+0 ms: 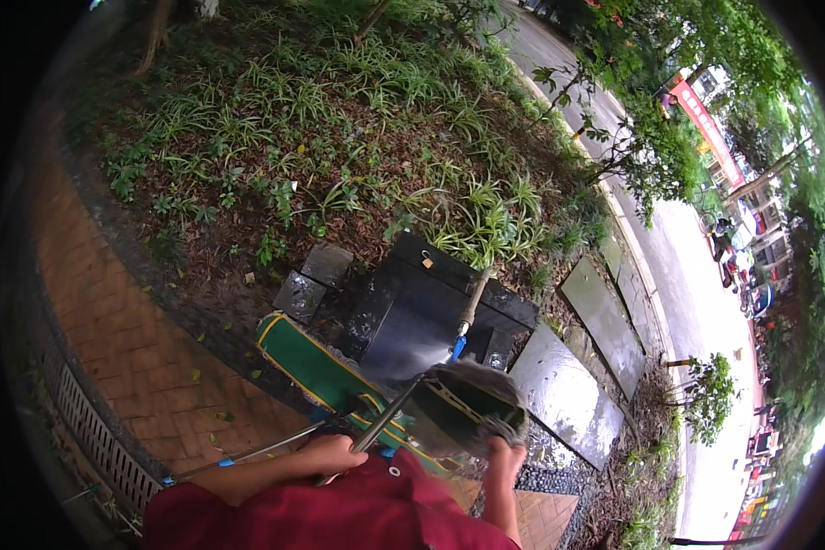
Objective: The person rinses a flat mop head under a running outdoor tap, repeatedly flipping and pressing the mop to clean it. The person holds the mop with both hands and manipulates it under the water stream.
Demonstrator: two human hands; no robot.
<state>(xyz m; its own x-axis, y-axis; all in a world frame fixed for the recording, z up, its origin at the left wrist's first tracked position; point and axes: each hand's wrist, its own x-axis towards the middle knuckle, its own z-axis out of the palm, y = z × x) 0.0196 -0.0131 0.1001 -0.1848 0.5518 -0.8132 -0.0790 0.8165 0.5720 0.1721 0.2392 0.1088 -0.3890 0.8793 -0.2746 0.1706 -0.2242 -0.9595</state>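
"Which step do I have in hand?"

"It looks like rinsing: your dark mop pad (463, 401) is just below the blue nozzle (458, 348), over the near edge of the black basin (373, 316), with spray beside it."

"And my fingers?"

"Your left hand (341, 453) has its fingers wrapped around a metal pole (390, 412); your right hand (506, 454) has its fingers clamped on the pad's grey fringe, partly hidden."

"What does the next move call for?"

"A firm right grip, I'd judge, turning the fringe into the spray."

"Counts?"

"One nozzle, one basin, one padlock (427, 262), two poles, and two pads I can make out, including the long green mop pad (307, 362) on your left."
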